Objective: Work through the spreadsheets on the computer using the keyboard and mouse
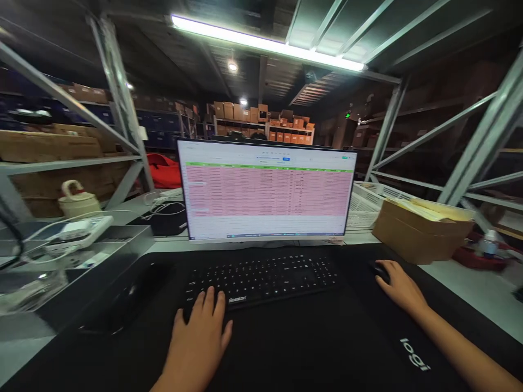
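My left hand (pixel 199 332) rests with fingers spread at the lower left edge of a black keyboard (pixel 265 280), fingertips on or just over its keys. At the right, my right hand (pixel 398 286) lies curved over a dark mouse (pixel 381 270), which it partly covers. Both keyboard and mouse are on a large black desk mat (pixel 286 348) with a white "logi" mark. Behind the keyboard stands a wide monitor (pixel 269 196) showing a spreadsheet with pink rows and a green header row.
A cardboard box (pixel 420 231) with papers on top and white plastic baskets (pixel 365 204) stand right of the monitor. At the left are a grey tray (pixel 134 239) with cables, a power strip (pixel 79 234) and a cream jug (pixel 77 201). Metal shelving surrounds the desk.
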